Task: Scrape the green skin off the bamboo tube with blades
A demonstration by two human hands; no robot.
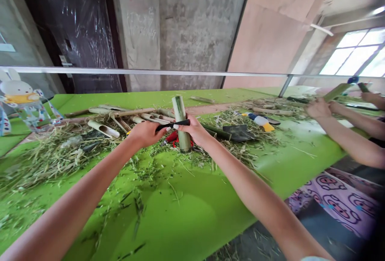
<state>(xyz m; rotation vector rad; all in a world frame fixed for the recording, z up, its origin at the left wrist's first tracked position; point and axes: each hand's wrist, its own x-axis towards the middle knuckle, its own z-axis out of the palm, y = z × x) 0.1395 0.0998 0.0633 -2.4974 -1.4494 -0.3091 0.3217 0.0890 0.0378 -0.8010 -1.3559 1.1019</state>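
Note:
A pale green bamboo tube [179,108] stands upright on the green table, its skin partly scraped. My right hand [197,132] is closed around its middle, thumb across the front. My left hand [146,133] grips a narrow black tool [165,126] lying crosswise against the tube; its far end reaches my right hand, and its exact kind is unclear. Just behind the tube's lower part, a red-handled tool [172,137] lies partly hidden. Split bamboo pieces [104,129] lie beyond my left hand.
Bamboo shavings [57,152] litter the green table [186,209]. A dark flat blade [239,132] and a yellow-and-white glove [261,120] lie at right. A rabbit-printed clear bag [24,98] stands far left. At right, a co-worker's hands [319,108] hold bamboo. A metal rail [180,71] crosses behind.

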